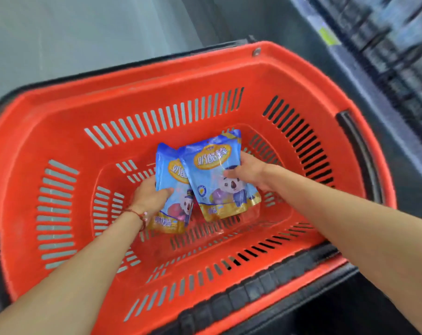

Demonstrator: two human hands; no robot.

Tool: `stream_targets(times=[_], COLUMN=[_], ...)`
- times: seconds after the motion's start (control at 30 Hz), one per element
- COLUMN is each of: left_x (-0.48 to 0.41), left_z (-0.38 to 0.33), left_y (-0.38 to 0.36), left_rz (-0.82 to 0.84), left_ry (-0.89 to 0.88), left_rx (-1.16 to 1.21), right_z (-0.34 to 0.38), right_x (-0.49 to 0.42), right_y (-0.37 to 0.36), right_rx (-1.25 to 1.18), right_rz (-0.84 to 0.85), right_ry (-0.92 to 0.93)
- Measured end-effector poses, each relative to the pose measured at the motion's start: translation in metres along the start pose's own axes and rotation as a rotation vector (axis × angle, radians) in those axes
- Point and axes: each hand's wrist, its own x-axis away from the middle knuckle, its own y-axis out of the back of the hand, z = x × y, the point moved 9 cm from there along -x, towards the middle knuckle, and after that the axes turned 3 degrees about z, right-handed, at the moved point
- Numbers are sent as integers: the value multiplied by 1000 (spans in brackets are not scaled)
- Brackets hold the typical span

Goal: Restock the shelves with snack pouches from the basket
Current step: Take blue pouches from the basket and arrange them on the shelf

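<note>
Each of the hands, left point(150, 195) and right point(247, 170), grips a blue snack pouch in the red basket point(60, 112); the overlapped glossy pouches point(219, 175) could be snagged and dropped.

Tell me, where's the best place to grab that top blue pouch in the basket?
Probably its right side edge, coming from the right. The top pouch lies flat and overlaps the other pouch on its left; the right hand already pinches that free edge.
</note>
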Motion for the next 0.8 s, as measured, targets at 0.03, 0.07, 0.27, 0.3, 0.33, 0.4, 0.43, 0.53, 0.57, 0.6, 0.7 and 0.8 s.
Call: stream_targets(times=[0.03,0.07,0.27,0.3,0.33,0.4,0.43,0.53,0.57,0.6,0.7,0.8], left_x=[3,7,36,40,45,57,62,82,89,95,119,149], left_z=[-16,-33,-130,-143,-157,-187,-202,-248,-263,-278,-324,-366], left_y=[-4,-8,-24,-25,-25,-25,-25,-29,-32,-36,-53,-82], left_rz=[3,6,58,70,75,82,84,92,101,108,145,262], left_ry=[-41,-88,-398,-431,-471,-558,-600,-726,-768,-801,-904,-998], left_rx=[15,37,135,146,154,135,126,120,116,122,143,202], right_z=[6,12,36,41,45,53,58,66,68,67,58,44], right_x=[14,29,113,127,141,166,179,218,231,244,286,332], right_y=[10,20,75,83,89,103,111,136,144,152,179,202], right_rx=[-39,-75,-268,-287,-307,-344,-348,-361,-368,-381,-447,-503], right_rz=[-24,-52,-310,-344,-377,-457,-505,-649,-693,-738,-893,-1032], right_ry=[23,46,206,234,257,297,324,411,430,448,499,512])
